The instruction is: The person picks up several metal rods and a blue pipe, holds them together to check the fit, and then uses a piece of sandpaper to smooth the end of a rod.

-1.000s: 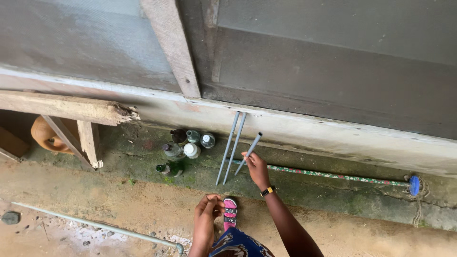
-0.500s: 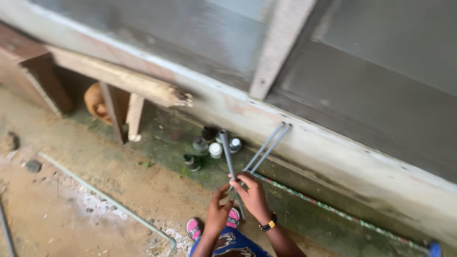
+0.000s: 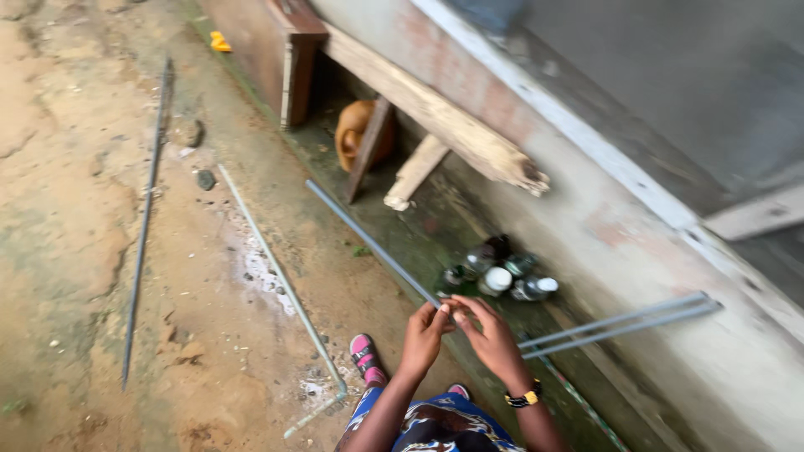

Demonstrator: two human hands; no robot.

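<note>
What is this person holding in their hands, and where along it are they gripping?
A long thin grey rod. Both hands, left and right, pinch it at its near end, while the rest stretches away over the ground.

Grey rod (image 3: 368, 243), pink sandal (image 3: 363, 355), blue patterned garment (image 3: 435, 423), yellow-black wristband (image 3: 524, 398), orange pot (image 3: 356, 130).

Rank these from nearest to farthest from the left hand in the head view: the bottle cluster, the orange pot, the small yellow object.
From the left hand:
1. Bottle cluster, just up and right, by the wall.
2. Orange pot, under the wooden bench.
3. Small yellow object, far up near the top edge.
</note>
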